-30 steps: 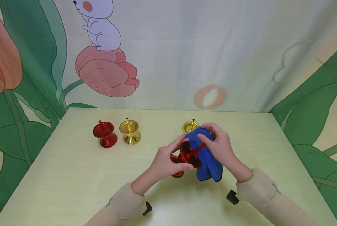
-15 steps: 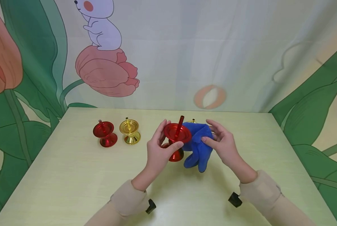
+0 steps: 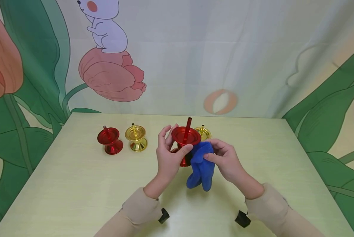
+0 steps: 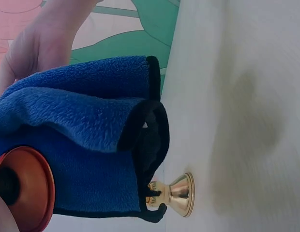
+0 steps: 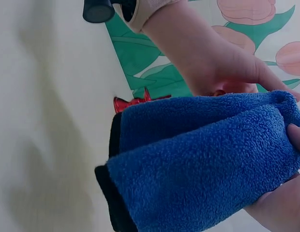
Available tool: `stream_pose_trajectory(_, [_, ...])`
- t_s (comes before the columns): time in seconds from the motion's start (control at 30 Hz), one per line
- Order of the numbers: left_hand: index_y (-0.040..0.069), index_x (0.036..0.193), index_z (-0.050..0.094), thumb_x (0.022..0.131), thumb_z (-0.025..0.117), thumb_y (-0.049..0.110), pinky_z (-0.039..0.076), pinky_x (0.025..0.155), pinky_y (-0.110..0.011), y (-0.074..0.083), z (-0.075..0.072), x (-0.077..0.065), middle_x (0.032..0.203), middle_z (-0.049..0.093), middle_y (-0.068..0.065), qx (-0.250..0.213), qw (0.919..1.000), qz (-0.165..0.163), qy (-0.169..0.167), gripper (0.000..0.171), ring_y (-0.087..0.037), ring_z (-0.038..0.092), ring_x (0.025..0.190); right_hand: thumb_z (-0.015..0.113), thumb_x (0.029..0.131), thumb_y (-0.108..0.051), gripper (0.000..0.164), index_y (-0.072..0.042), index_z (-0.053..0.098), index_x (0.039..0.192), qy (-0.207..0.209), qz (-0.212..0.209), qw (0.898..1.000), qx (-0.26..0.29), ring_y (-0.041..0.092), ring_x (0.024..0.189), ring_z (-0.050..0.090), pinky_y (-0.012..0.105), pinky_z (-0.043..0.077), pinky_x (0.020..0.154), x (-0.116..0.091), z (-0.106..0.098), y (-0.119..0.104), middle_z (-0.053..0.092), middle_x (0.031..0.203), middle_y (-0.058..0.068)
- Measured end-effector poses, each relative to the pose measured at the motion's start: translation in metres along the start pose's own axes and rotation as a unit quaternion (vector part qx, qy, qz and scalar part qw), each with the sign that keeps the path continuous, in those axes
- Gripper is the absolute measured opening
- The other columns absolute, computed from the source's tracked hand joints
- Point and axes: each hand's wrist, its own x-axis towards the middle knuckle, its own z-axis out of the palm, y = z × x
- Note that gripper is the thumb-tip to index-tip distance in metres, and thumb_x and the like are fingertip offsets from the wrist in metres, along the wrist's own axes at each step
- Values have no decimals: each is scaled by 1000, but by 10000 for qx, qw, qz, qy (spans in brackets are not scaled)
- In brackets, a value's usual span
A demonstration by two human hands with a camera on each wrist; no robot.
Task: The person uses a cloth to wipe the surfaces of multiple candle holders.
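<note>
A shiny red candle holder (image 3: 186,135), with a round dish and an upright tube, stands upright in my left hand (image 3: 168,161), which grips its stem above the table. My right hand (image 3: 226,163) pinches a blue cloth (image 3: 202,168) against the holder's right side, and the cloth's lower ends hang down. In the left wrist view the holder's hollow red foot (image 4: 31,188) shows beside the black-edged cloth (image 4: 92,121). The cloth (image 5: 198,164) covers most of the holder in the right wrist view.
On the table (image 3: 76,197), a red candle holder (image 3: 111,141) and a gold one (image 3: 136,136) stand at the back left. Another gold candle holder (image 3: 205,133) stands behind my hands, partly hidden. A printed curtain (image 3: 177,65) hangs beyond the table's far edge.
My left hand has turned the red candle holder from tilted to upright and raised it. My right hand has moved the cloth down from the dish to the holder's lower right side.
</note>
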Motion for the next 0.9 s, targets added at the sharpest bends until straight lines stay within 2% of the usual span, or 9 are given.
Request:
stream_pose_trajectory(0.17, [8, 124, 32, 72, 71, 27, 51, 76, -28, -1, -1, -2, 132, 48, 1, -45, 9999, -14, -152, 68, -17, 53, 111, 60, 81, -2, 29, -24, 61, 100, -63, -10, 10000, 71, 8, 83, 54, 19, 50, 72, 1, 5, 3, 60, 94, -8])
stream_pose_trajectory(0.33, [8, 122, 33, 72, 70, 33, 51, 76, -30, -1, -1, -5, 131, 48, 0, -53, 9987, -121, -490, 67, -20, 53, 110, 56, 81, 5, 29, -17, 58, 99, 213, 285, 9993, 90, 9, 81, 55, 20, 51, 72, 2, 7, 4, 59, 92, -6])
stream_pose_trajectory(0.47, [8, 123, 33, 73, 69, 37, 51, 76, -30, -1, -1, -6, 130, 50, -3, -102, 9968, -151, -773, 67, -21, 53, 109, 50, 81, 11, 30, -14, 54, 98, 420, 519, 9969, 405, 8, 79, 58, 20, 52, 72, 4, 7, 6, 62, 90, -7])
stream_pose_trajectory(0.7, [4, 121, 37, 84, 56, 38, 47, 88, -33, -3, -4, -4, 131, 48, -9, -12, 9937, 179, -1109, 54, -22, 52, 113, 43, 82, 16, 31, -11, 48, 98, 486, 658, 9896, 1183, 7, 74, 62, 20, 53, 67, 5, 5, 10, 66, 91, -7])
stream_pose_trajectory(0.83, [5, 121, 36, 86, 53, 38, 48, 85, -29, -4, -4, -3, 129, 49, -9, 38, 9921, 173, -1242, 51, -21, 53, 110, 42, 81, 17, 32, -11, 47, 97, 469, 622, 9886, 1291, 7, 72, 62, 20, 53, 66, 5, 5, 10, 66, 90, -7])
stream_pose_trajectory(0.9, [4, 121, 36, 87, 51, 38, 49, 82, -27, -4, -5, -2, 128, 51, -13, -102, 9909, 132, -1335, 50, -20, 55, 105, 42, 81, 17, 32, -11, 48, 97, 450, 609, 9888, 1284, 7, 73, 62, 21, 53, 66, 5, 5, 10, 65, 90, -7])
